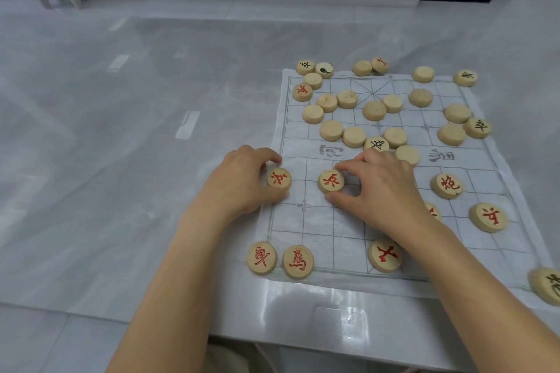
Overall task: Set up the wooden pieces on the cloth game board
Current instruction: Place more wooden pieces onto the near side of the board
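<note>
Left hand, fingers curled, pinches red soldier disc at left edge of cloth board; right hand pinches second soldier disc. Two gripped.

Counted the wooden pieces, I get 31 showing: 10 red pieces face up (one's half hidden), 6 dark pieces face up, and 15 blank pieces face down. Just the one cloth board.

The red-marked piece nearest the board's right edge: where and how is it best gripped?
Pinch the red-marked piece by its round rim, thumb and finger on opposite sides, coming straight down from above. It lies flat, face up, a low disc with bare cloth all round it.
</note>
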`<state>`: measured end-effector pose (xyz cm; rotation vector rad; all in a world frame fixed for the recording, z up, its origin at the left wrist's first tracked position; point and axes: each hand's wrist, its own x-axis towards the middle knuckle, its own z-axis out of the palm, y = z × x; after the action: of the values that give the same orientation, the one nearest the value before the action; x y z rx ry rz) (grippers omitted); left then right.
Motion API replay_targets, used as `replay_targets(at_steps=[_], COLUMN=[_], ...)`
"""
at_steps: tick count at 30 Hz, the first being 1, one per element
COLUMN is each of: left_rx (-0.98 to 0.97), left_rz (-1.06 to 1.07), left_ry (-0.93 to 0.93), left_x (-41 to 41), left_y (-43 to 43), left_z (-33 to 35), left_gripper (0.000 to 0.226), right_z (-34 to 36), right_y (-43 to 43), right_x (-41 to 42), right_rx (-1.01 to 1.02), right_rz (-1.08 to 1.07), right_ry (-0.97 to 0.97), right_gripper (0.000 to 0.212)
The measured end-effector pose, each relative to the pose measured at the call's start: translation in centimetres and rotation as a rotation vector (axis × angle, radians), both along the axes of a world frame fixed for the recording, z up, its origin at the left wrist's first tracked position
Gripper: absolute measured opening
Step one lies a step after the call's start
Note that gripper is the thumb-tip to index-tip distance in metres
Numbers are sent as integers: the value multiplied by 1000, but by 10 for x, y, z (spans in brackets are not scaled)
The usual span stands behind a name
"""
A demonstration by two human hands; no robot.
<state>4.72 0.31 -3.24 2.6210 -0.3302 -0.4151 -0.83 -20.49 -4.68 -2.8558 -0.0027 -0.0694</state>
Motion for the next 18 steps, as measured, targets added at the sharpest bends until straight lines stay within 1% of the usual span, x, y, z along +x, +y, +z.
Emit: replay_targets(at_steps=[4,8,13,18], left_rx=[-6,-23,-57,-43], left_rz=[-25,11,125,100], left_ry=[-5,-45,-137,-128], left_x=[0,1,5,3], left_y=[3,5,13,9], left_z=[-1,-2,1,2], left_gripper=[42,37,32,34], right_z=[0,-2,4,13], right_y=[0,-1,-9,-25], right_x=[0,0,-1,0], right_rx=[-5,6,62,59], right_rz=[-4,-11,-104,-203], right_ry=[4,-1,-38,-27], right_gripper=[49,47,45,49])
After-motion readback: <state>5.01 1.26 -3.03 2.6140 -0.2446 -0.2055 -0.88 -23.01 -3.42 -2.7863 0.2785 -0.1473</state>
